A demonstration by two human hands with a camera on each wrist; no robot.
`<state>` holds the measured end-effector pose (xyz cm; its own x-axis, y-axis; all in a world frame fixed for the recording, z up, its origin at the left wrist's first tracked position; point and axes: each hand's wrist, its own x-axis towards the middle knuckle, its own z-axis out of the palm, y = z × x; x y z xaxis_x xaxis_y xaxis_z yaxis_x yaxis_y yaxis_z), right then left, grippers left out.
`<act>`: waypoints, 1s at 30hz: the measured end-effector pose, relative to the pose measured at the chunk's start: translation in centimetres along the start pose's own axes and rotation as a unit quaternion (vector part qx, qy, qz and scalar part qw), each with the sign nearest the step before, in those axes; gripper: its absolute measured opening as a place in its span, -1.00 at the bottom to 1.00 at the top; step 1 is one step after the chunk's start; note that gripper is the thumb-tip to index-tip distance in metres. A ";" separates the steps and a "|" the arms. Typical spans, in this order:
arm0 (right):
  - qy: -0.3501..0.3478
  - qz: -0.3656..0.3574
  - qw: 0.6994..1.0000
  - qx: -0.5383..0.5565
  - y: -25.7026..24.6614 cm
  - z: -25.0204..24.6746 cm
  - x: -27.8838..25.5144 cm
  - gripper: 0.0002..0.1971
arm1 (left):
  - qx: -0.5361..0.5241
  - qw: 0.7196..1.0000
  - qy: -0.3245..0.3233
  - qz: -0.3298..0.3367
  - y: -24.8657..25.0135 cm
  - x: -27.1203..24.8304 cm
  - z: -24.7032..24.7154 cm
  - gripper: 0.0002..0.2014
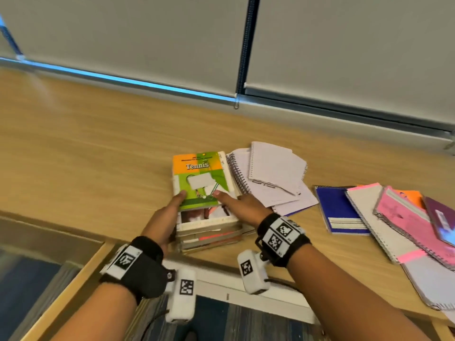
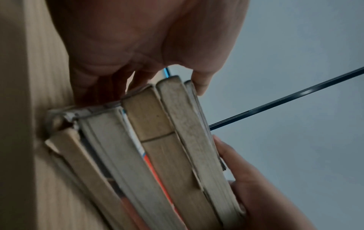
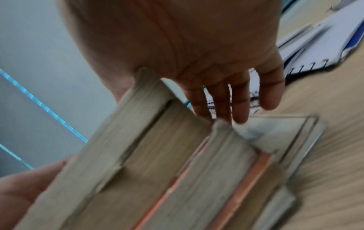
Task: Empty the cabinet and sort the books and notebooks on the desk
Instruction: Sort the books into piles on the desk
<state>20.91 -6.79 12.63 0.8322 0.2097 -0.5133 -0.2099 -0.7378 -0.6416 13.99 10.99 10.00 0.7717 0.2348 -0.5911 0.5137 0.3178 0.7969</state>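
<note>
A stack of several old books (image 1: 209, 225) sits near the front edge of the wooden desk (image 1: 98, 148), topped by a green and orange "Tennis" book (image 1: 200, 178). My left hand (image 1: 170, 212) grips the stack's left side, thumb on the top cover and fingers hidden behind. My right hand (image 1: 236, 203) lies against the right side with its thumb on the cover. The left wrist view shows the yellowed page edges of the stack (image 2: 157, 155) and my left thumb (image 2: 201, 84) on top. In the right wrist view my fingers (image 3: 238, 105) run straight down the side of the stack (image 3: 157, 171).
Open spiral notebooks (image 1: 270, 178) lie just right of the stack. Further right are a blue notebook (image 1: 339, 210), a white spiral one (image 1: 379, 222), a pink one (image 1: 403, 212) and a purple one (image 1: 440, 217). Blinds with a bead chain (image 1: 242, 57) hang behind the desk.
</note>
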 end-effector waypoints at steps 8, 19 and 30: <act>-0.036 0.021 0.997 0.069 -1.8 0.2 3.8 -0.05 | 0.000 1.000 0.016 -0.007 2.3 2.4 -0.4 -0.41; -0.031 -0.012 0.990 0.134 0.6 0.9 3.7 -0.11 | -0.016 0.999 -0.041 -0.013 1.5 0.9 0.0 -0.64; -0.067 0.000 0.953 0.297 4.4 3.0 3.3 0.18 | -0.031 0.988 -0.145 -0.033 0.8 0.2 -2.4 -0.34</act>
<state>21.24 -7.40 6.44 0.7668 0.3195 -0.5567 -0.4969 -0.2536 -0.8299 13.66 13.55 10.20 0.8170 -0.0590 -0.5736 0.5496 0.3805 0.7437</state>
